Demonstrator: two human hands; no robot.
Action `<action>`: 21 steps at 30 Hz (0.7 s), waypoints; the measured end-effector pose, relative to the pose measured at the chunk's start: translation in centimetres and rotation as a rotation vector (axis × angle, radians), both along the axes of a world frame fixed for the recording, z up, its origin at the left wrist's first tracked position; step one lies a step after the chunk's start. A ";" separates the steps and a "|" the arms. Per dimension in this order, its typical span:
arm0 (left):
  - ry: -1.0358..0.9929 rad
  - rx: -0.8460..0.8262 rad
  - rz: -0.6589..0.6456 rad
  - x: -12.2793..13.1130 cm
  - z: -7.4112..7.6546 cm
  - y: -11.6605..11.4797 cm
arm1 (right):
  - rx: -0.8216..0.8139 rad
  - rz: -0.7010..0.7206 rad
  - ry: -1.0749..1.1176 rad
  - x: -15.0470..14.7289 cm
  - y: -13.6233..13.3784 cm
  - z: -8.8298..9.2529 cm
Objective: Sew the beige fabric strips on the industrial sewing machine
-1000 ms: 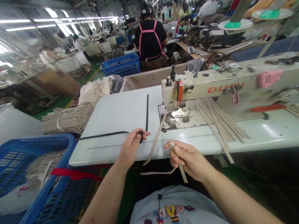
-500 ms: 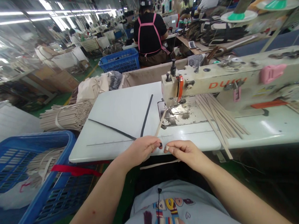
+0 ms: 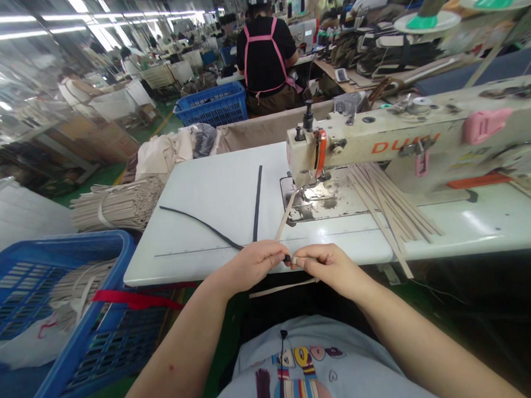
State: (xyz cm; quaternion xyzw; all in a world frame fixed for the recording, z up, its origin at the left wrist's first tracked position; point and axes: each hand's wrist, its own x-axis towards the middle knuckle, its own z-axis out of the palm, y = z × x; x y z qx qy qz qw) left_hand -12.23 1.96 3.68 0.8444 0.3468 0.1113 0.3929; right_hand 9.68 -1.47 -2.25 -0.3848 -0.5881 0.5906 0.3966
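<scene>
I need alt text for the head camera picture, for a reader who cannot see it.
The person's left hand pinches the end of a black strip and the right hand pinches the end of a beige strip, the two ends meeting at the front edge of a white table. Behind stands a cream sewing machine, loose beige strips under its arm.

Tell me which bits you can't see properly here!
Head view:
- Black cord end: hidden inside the left hand grip.
- Beige strap end: covered by right hand fingers.
- Needle: shadowed under the sewing machine head.
- Blue basket: cut off by the left edge.
</scene>
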 end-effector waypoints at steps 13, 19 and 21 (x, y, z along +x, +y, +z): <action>-0.004 -0.008 -0.013 0.0 -0.5 0.1 | -0.017 -0.021 -0.061 0.0 0.0 -0.1; 0.009 -0.030 0.009 0.0 -0.6 0.1 | -0.019 -0.010 -0.044 -0.1 -0.1 0.1; 0.002 -0.037 0.009 0.0 -0.7 0.1 | -0.023 -0.012 -0.053 -0.1 -0.1 0.1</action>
